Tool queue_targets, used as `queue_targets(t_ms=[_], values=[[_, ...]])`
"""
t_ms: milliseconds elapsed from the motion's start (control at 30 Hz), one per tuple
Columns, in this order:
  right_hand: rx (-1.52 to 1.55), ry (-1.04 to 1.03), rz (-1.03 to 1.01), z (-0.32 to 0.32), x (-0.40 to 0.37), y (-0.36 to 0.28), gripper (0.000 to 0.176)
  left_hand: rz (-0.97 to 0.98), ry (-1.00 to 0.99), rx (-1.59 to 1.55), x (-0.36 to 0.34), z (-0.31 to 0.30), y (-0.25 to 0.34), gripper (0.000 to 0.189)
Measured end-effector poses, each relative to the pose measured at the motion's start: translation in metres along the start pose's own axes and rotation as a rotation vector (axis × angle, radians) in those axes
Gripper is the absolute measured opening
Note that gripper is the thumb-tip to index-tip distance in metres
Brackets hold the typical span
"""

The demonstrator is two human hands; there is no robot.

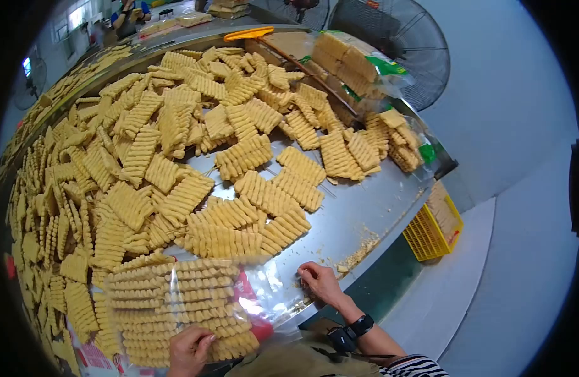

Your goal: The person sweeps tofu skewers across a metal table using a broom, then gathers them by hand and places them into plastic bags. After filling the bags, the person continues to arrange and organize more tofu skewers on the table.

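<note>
A clear plastic bag (pixel 173 308) packed with rows of ridged, tan food pieces lies at the front of the metal table. My left hand (pixel 190 349) is at its near edge, fingers curled and thumb pressed in against the plastic. To the right, my right hand (pixel 321 283) rests by the table's edge, its fingers closed; what they hold, if anything, is too small to make out. Between the hands are the bag's loose clear end and its red-pink printed part (pixel 244 289). Loose ridged pieces (pixel 223 242), some on thin sticks, lie just beyond the bag.
A large heap of ridged pieces (pixel 138 144) covers the metal table (pixel 365 201). Filled bags (pixel 349 60) stand at the back right, beside an orange-handled tool (pixel 248 34). Crumbs (pixel 358 251) line the right edge. A yellow crate (pixel 433 223) and a fan (pixel 396 44) stand beyond; another person (pixel 127 19) is far off.
</note>
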State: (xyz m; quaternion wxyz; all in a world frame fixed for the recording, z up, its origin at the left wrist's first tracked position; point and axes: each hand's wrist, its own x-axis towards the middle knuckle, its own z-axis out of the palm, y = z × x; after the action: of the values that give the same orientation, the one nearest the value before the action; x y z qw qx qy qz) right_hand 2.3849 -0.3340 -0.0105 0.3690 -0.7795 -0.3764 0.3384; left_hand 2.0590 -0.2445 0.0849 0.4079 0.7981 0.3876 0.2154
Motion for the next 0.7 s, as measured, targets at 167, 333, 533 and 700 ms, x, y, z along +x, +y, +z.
queue_targets(t_ms=[167,333,533,700], values=[[0.099,-0.123,-0.004,-0.006,0.017,0.0,0.019,-0.153,-0.02,0.009,0.025,0.006,0.039,0.007],[0.151,-0.266,-0.058,-0.025,0.049,-0.004,0.017,-0.188,0.147,0.111,0.018,0.019,0.047,0.008],[0.23,-0.393,-0.314,-0.014,0.111,-0.045,0.013,-0.499,0.74,0.086,-0.047,0.071,0.035,0.017],[0.222,-0.602,-0.632,0.072,0.131,-0.108,0.023,-0.781,1.224,-0.296,-0.087,0.121,-0.003,0.044]])
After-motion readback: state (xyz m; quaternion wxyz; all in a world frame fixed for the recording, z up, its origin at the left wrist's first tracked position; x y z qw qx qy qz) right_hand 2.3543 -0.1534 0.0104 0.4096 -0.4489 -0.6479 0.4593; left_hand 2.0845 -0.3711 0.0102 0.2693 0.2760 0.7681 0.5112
